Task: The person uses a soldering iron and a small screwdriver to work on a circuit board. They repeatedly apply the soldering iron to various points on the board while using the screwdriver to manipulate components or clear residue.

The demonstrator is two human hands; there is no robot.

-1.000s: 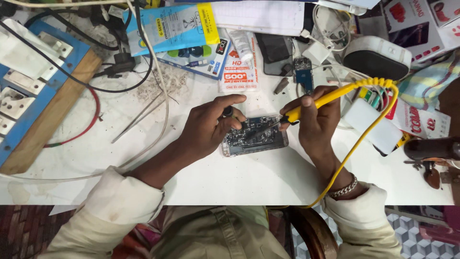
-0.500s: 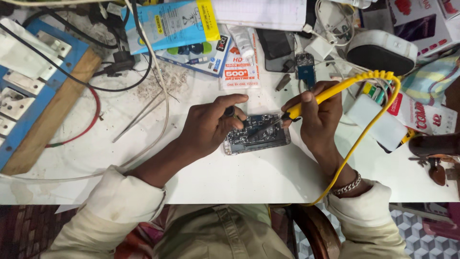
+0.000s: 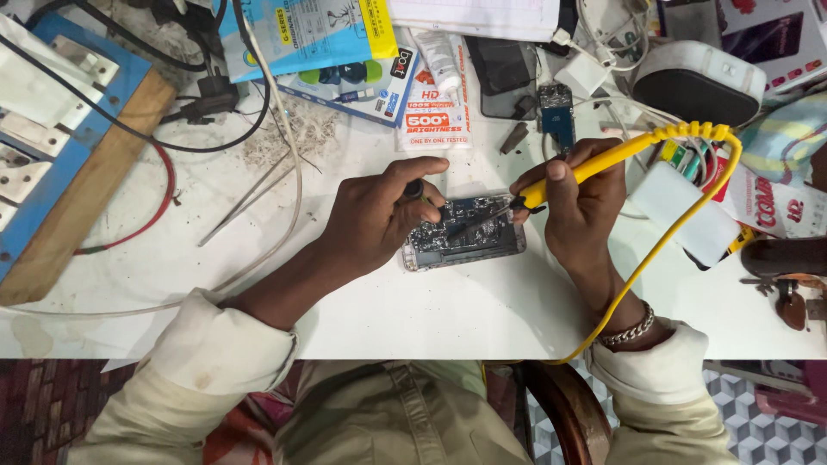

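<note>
Resting flat on the white worktable point(image 3: 482, 310), just in front of you, lies the opened phone point(image 3: 463, 234), back cover off and circuit board face up, presumably so both tools can come down on it from above. Your left hand point(image 3: 375, 220) is curled, fingers pressed together in a pinch around a slim dark tool point(image 3: 431, 207), likely tweezers, whose tip slants onto the board; the heel of the hand sits on the table beside the phone's left edge, which reads as a brace for fine work. Your right hand point(image 3: 581, 202) is closed in a pen grip around the yellow soldering iron point(image 3: 594, 164), tip angled down and left to the board's upper right area; whether the tip touches metal is too small to tell. The iron's yellow cable point(image 3: 663, 250) loops out to the right and back past your wrist, keeping its slack off the board. A chain bracelet point(image 3: 627, 331) sits on that wrist. Left of the phone, a pair of metal tweezers point(image 3: 250, 196) lies apart, within reach. Farther left stands a blue and wooden switchboard point(image 3: 60, 164) with black and red wires. Along the far edge: blue screen-protector packets point(image 3: 301, 34), a small white tube point(image 3: 439, 56), a dark phone point(image 3: 500, 73), a small blue circuit board point(image 3: 557, 116), and a white and black speaker point(image 3: 698, 82).
</note>
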